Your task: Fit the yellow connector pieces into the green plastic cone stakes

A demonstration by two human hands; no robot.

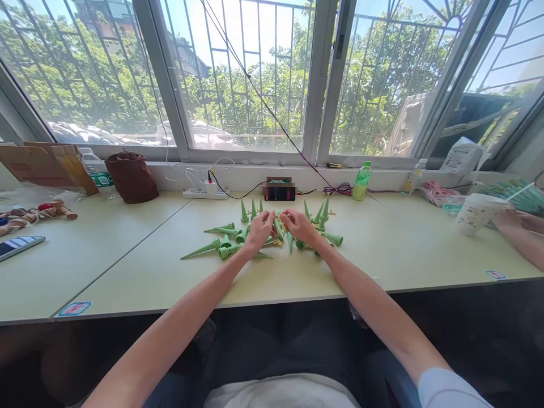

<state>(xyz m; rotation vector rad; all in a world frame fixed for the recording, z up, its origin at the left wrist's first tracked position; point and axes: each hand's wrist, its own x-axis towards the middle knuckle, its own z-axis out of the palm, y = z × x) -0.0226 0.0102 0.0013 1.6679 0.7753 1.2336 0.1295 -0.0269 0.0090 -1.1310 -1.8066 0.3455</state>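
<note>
A heap of green pointed plastic cones (232,232) and small yellow pieces lies on the pale table (382,255) under the window. My left hand (260,228) and my right hand (300,225) meet over the middle of the heap, fingers curled together. They appear to pinch a small green cone between them; the piece is mostly hidden by the fingers. Some cones stand upright behind the hands, others lie flat to the left.
A brown pouch (131,177), power strip (205,191), small black device (279,190) and green bottle (362,181) line the sill. A phone (19,245) and wooden pieces lie far left. Another person's hand (516,221) rests by a paper cup (478,212) at right.
</note>
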